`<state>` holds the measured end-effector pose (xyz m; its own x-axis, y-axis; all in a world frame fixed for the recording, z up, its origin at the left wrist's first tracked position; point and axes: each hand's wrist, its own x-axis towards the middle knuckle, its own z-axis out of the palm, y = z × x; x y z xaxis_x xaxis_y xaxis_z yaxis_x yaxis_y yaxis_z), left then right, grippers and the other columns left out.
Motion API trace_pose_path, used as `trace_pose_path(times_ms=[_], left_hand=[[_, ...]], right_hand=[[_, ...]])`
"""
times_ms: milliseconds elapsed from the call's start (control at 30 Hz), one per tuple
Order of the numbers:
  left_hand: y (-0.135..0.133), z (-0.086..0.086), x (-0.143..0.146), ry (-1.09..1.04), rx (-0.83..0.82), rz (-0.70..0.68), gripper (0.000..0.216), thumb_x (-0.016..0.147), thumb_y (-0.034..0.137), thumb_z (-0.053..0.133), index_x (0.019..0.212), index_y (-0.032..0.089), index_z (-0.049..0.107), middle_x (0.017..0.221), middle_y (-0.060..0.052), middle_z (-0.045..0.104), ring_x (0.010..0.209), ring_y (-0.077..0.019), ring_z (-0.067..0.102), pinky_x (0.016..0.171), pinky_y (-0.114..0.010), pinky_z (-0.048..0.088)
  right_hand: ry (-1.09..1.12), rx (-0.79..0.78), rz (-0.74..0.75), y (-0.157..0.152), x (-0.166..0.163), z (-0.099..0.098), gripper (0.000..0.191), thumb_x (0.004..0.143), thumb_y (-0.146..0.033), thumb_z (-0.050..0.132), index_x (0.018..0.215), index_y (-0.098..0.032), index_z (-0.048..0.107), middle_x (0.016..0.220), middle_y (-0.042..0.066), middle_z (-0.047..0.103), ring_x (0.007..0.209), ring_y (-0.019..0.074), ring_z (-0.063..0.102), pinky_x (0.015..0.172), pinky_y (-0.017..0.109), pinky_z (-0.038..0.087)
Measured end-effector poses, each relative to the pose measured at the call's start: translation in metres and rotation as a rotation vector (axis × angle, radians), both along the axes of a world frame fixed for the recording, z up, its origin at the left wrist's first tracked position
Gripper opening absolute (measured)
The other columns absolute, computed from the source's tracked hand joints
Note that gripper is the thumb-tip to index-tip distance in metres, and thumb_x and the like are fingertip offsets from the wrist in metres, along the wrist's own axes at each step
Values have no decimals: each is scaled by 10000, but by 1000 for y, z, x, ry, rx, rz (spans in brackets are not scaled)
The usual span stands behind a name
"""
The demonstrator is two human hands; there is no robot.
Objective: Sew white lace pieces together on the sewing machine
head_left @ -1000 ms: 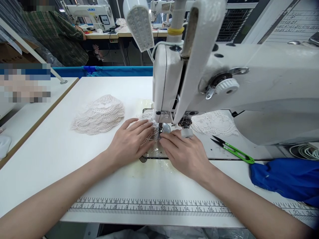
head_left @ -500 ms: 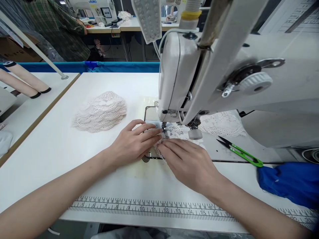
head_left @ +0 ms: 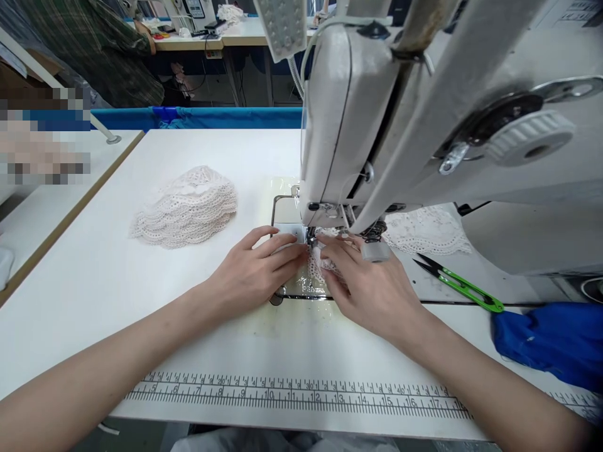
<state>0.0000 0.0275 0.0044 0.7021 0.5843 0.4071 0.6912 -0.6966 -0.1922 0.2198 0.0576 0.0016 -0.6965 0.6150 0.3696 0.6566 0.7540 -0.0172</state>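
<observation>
A white sewing machine (head_left: pixel 325 125) stands over the table, its presser foot (head_left: pixel 311 236) low at the metal plate. Beneath and in front of the foot lies a piece of white lace (head_left: pixel 315 267). My left hand (head_left: pixel 259 267) rests flat left of the foot, fingers stretched out, fingertips at the lace's edge. On the other side, my right hand (head_left: pixel 370 285) has its fingers curled over the lace, gathering part of it; its fingertips are partly hidden under the machine head.
A stack of lace pieces (head_left: pixel 188 207) lies on the left. More lace (head_left: pixel 426 229) is behind the needle area at right, near green thread snips (head_left: pixel 464 289) and blue cloth (head_left: pixel 549 342). A printed ruler (head_left: pixel 292 395) runs along the front edge. A person (head_left: pixel 94 56) is across the partition.
My right hand has shifted right and farther in, toward the machine head, with the lace bunching under its fingers. My left hand stays nearly in place. The view has moved slightly closer to the machine.
</observation>
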Motion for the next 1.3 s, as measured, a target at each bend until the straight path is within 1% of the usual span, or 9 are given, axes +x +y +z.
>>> trace_pose_path(times_ms=[133,367,633,767,867,967,1067,1167,1300], left_hand=[[-1,1,0,37,-7,17,311,948,78,436,1205,162,588,1203,-25,673,1150,-188,576,985,-390,422],[-3,1,1,67,42,25,258,949,109,477,1141,189,630,1211,-1,670,1146,-195,583,964,-385,428],[-4,1,2,71,21,42,268,940,110,488,1149,199,631,1239,-17,655,1187,-199,560,961,-385,426],[-4,0,2,40,2,40,292,923,101,512,1173,203,623,1227,-31,659,1183,-206,563,963,-388,425],[-4,-1,2,28,2,44,300,915,90,517,1176,195,623,1211,-42,665,1173,-213,568,960,-387,427],[-4,0,4,27,30,50,290,918,84,507,1163,184,628,1171,-51,678,1129,-209,588,945,-383,437],[-4,1,5,17,75,32,239,925,87,502,1099,155,652,1085,-51,702,1049,-195,614,921,-368,449],[-5,2,5,-6,84,6,201,921,93,517,1043,152,666,1013,-42,710,979,-180,622,916,-357,449],[-6,1,5,-44,47,-9,195,909,101,543,1052,165,659,983,-34,700,953,-171,619,925,-355,446]], right_hand=[[-11,18,-16,0,1,1,296,913,-254,477,1127,-133,642,988,93,724,986,237,582,884,387,370],[-7,86,9,-2,1,1,238,918,-264,496,988,-167,702,974,57,739,995,232,583,933,401,327],[-5,86,5,-3,1,-1,246,930,-270,483,895,-184,710,958,51,743,1022,227,581,944,401,320],[-12,83,3,-1,0,0,242,929,-276,487,909,-185,710,991,60,736,1034,234,578,947,413,324],[-2,106,14,-1,1,0,235,928,-260,489,976,-179,704,968,58,740,1031,237,582,954,416,328],[39,126,69,-2,2,0,243,930,-240,486,1037,-168,691,943,44,742,917,205,610,924,384,362],[75,99,142,-4,3,1,236,928,-245,499,1031,-153,690,942,38,736,804,167,620,850,342,405],[71,92,178,-6,4,2,203,925,-232,521,980,-160,702,934,33,729,800,156,630,790,324,420],[53,125,194,-7,5,5,186,920,-222,539,923,-160,715,902,43,724,786,154,629,733,310,423]])
